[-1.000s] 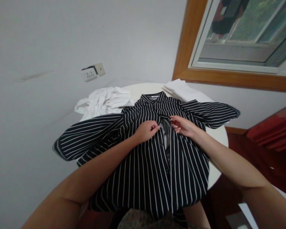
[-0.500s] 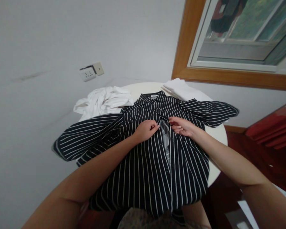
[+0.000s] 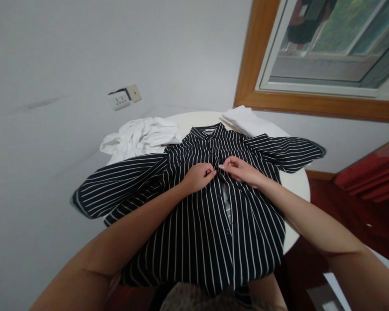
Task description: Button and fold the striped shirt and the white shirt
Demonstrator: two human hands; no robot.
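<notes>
A black shirt with white stripes [image 3: 194, 229] lies front up on a round white table [image 3: 296, 185], collar at the far side and sleeves spread to both sides. My left hand [image 3: 199, 177] pinches one front edge of the shirt around mid-chest. Close beside it, my right hand [image 3: 238, 169] grips the opposite front edge, and the fingertips of both hands almost meet. Below the hands the front hangs slightly parted, with small buttons along the edge. Whatever button sits between my fingers is hidden.
Crumpled white cloth [image 3: 139, 138] lies at the table's back left, and folded white cloth [image 3: 251, 122] at the back right. Behind are a wall with a socket [image 3: 119, 100] and a wood-framed window [image 3: 311, 101]. Red fabric [image 3: 372, 172] hangs at the right.
My right hand has moved left, bringing its front edge against the one in my left hand. The gap in the shirt front has narrowed. My left hand has stayed in place.
</notes>
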